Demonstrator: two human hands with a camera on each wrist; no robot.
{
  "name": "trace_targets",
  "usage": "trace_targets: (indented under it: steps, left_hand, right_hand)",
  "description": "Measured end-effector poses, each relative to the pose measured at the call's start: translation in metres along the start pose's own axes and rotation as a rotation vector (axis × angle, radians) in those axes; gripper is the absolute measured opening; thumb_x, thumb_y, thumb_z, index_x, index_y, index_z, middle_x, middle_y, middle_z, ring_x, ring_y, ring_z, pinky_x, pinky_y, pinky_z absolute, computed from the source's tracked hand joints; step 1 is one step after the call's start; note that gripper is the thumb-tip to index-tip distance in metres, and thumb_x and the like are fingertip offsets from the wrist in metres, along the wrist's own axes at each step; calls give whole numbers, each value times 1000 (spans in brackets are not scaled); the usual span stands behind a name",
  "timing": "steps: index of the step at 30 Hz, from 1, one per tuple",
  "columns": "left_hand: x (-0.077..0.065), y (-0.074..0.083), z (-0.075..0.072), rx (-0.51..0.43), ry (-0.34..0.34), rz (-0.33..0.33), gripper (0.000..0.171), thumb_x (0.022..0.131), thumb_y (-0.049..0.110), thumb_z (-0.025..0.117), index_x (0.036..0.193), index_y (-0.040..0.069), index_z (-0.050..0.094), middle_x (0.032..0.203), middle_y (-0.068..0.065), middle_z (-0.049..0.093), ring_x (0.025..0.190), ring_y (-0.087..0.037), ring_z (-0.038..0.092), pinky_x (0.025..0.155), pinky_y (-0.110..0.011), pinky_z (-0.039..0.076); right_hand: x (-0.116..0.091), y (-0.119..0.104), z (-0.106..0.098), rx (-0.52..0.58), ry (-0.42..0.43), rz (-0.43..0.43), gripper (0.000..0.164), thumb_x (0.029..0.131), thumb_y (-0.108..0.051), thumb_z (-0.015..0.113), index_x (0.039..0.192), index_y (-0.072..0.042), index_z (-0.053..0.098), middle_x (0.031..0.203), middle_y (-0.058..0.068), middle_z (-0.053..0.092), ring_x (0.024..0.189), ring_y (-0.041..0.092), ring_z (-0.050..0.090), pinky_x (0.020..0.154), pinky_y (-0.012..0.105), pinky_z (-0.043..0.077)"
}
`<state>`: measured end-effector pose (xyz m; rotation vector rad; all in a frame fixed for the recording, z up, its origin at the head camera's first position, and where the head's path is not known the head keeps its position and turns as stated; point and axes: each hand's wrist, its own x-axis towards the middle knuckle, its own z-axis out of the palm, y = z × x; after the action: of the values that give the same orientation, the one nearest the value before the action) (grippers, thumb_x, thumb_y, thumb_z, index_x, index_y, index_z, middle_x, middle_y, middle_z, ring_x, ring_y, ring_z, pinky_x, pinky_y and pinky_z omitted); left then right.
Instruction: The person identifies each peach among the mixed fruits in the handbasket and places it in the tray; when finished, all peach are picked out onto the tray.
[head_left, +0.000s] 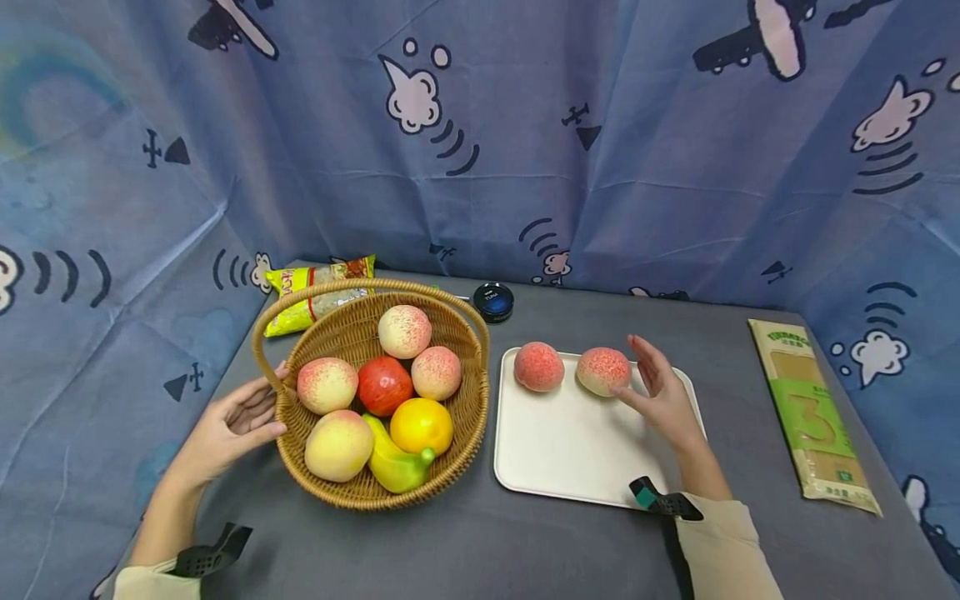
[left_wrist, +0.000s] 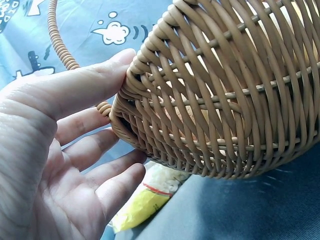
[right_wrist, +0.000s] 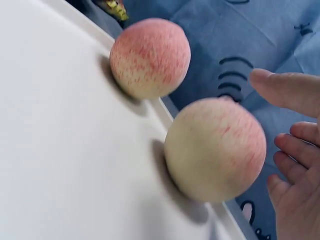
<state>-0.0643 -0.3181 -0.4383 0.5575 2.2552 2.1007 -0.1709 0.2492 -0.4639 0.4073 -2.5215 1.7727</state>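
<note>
A brown wicker basket point(head_left: 480, 417) with an arched handle holds several peaches point(head_left: 327, 385), a red round fruit point(head_left: 385, 386), an orange point(head_left: 422, 426) and a banana point(head_left: 396, 463). My left hand point(head_left: 236, 421) is at its left end. In the left wrist view the thumb and loosely extended fingers touch the rim near the handle's foot, palm off the weave. Two more peaches lie on a white tray point(head_left: 570, 467). Beside the right-hand peach point(head_left: 602, 372) is my right hand point(head_left: 663, 400), thumb and fingers spread; the right wrist view shows a gap between them.
Behind the basket lies a yellow snack bag point(head_left: 288, 321). A round black case point(head_left: 493, 302) sits at the back of the grey table point(head_left: 465, 550). Far right is a long green-and-tan packet point(head_left: 813, 412). A blue patterned curtain point(head_left: 480, 217) hangs behind and at the sides.
</note>
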Motion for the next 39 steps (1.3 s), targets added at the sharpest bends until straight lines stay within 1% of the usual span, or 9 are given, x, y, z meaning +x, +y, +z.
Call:
trace_targets:
  steps: [4, 9, 15, 20, 24, 28, 32, 36, 39]
  left_hand:
    - [0, -1, -1, 5, -17, 12, 67, 82, -23, 55, 142, -15, 26, 147, 4, 42, 129, -3, 46, 103, -18, 43]
    - [1, -2, -1, 0, -17, 16, 67, 82, -23, 55, 142, -15, 26, 149, 1, 41, 130, -4, 45, 104, -18, 42]
    - [2, 0, -1, -11, -22, 20, 67, 82, -23, 54, 142, -15, 26, 149, 0, 40, 131, -5, 45, 104, -19, 42]
    - [2, 1, 1, -35, -18, 44, 67, 81, -24, 54, 141, -18, 25, 148, 1, 42, 130, -6, 46, 104, -18, 43]
    - [1, 2, 2, -38, -13, 50, 66, 81, -24, 54, 140, -19, 25, 147, 1, 44, 129, -6, 46, 104, -17, 43]
    - [1, 1, 2, -9, -3, 20, 66, 82, -23, 55, 141, -17, 26, 147, 2, 43, 129, -4, 46, 104, -18, 43]
    - [0, -1, 1, 17, 2, 0, 67, 82, -21, 56, 142, -16, 26, 148, 1, 41, 129, -3, 46, 103, -18, 43]
    - [0, -3, 0, 26, 1, 1, 67, 83, -21, 56, 142, -16, 26, 149, 1, 40, 129, -2, 45, 103, -18, 42]
    - [-1, -5, -1, 23, 0, 7, 67, 82, -22, 56, 141, -16, 25, 149, 1, 40, 129, -2, 45, 103, -18, 42]
  right_hand:
    - [-5, -18, 9, -1, 1, -70, 80, 80, 10, 68, 147, 0, 27, 151, 25, 28, 143, 17, 26, 112, 6, 25]
    - [-10, -43, 25, 28, -41, -195, 75, 78, 16, 67, 144, 1, 34, 147, 24, 35, 138, 13, 35, 113, 12, 31]
    - [-15, -81, 48, 61, -172, -327, 74, 74, 18, 69, 140, 5, 38, 142, 24, 41, 135, 13, 39, 113, 19, 34]
    - [-17, -110, 69, 72, -301, -371, 75, 74, 13, 73, 140, 3, 40, 141, 27, 42, 135, 15, 41, 114, 24, 35]
    - [-16, -129, 87, 70, -391, -380, 75, 76, 4, 76, 141, -3, 40, 144, 17, 43, 135, 18, 41, 114, 26, 36]
    - [-9, -145, 103, 56, -471, -391, 75, 77, -4, 77, 142, -8, 40, 145, 11, 44, 135, 19, 41, 115, 29, 36]
    - [3, -160, 121, 24, -537, -432, 75, 78, -10, 78, 143, -10, 40, 146, 9, 44, 133, 20, 44, 113, 32, 39]
    - [19, -174, 139, 1, -586, -470, 73, 78, -12, 79, 141, -9, 42, 145, 5, 45, 132, 18, 45, 113, 33, 39]
    - [32, -183, 153, 10, -626, -485, 72, 77, -12, 79, 139, -6, 44, 144, 6, 46, 132, 16, 44, 114, 32, 38]
